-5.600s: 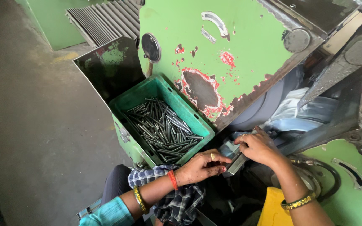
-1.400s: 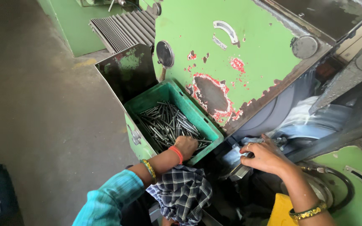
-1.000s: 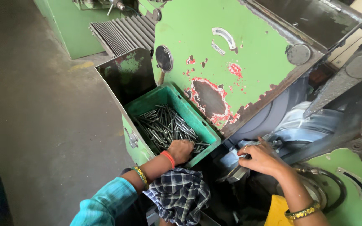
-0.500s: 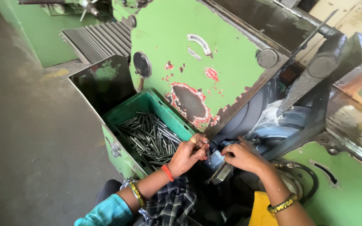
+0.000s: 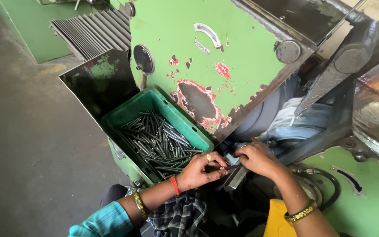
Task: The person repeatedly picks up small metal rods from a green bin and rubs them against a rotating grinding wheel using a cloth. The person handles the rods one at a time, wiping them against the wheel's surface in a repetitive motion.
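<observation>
My left hand (image 5: 202,170) pinches a thin dark metal rod (image 5: 229,166) by the near right corner of a green plastic crate (image 5: 129,115). The crate holds several loose metal rods (image 5: 159,141). My right hand (image 5: 256,159) rests just to the right, fingers curled on a grey metal guide (image 5: 235,177) at the mouth of the green machine (image 5: 224,57). The two hands almost touch. Whether the right hand grips anything is hidden by its fingers.
A dark metal chute (image 5: 95,83) stands behind the crate. A checked cloth (image 5: 180,217) lies over my lap, a yellow object (image 5: 277,219) beside it. A black hose (image 5: 330,188) loops at the right. Grey concrete floor (image 5: 27,153) spreads to the left.
My left hand came up from the lap and crate edge to meet the right hand at the machine mouth, now holding a rod. The view shifted slightly.
</observation>
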Available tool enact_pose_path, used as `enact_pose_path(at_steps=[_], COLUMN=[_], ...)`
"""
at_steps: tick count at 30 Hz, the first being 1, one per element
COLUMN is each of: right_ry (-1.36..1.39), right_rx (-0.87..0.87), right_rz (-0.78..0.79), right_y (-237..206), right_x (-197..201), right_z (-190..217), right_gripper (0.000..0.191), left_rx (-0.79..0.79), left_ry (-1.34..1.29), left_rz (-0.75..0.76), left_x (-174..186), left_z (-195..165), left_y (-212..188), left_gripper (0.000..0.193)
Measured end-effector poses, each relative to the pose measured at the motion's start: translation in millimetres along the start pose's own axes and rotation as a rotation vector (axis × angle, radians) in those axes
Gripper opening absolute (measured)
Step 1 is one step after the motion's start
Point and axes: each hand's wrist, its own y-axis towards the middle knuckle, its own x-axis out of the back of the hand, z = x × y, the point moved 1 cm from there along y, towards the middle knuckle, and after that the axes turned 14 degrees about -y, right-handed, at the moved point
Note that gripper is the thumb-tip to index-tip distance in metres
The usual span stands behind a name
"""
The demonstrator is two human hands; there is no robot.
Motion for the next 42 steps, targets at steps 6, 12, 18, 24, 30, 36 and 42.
enact_pose_path(at_steps=[6,12,18,24,30,36,42], right_ry=[-0.004,0.229,-0.055,-0.090,-0.048,-0.068,-0.066], right_rx=[0.000,0.070,0.045,0.045,0.044,0.027,0.042], right_rz=[-0.024,0.081,0.379,0.263,0.294,0.299,0.254], right_y=[-0.7,-17.3,-19.9,-16.7,-15.9,-15.2,-14.3], right_x=[-1.9,32.9,42.5,33.5,26.7,30.0,33.2], right_z=[-0.4,11.7,50.1,38.9,32.5,37.2,35.7], right_gripper=[0.025,0.044,0.055,0.061,0.061,0.060,0.056], left_rx=[0.050,-0.090,-0.048,-0.110,0.056,0.427,0.559], left_ry=[0.231,0.450,0.255,0.507,0.955,1.488,1.623], left_rz=[0.046,0.164,0.133,-0.416,-0.493,-0.049,0.081], left_x=[-5.5,-0.3,4.0,34.0,76.9,116.8,134.7], left_z=[-10.3,-1.3,0.9,-19.4,11.5,89.2,127.9], left_y=[-1.4,0.6,7.5,11.2,8.7,6.5,10.0], left_gripper=[0.024,0.023,0.036,0.030,0.016,0.018,0.018])
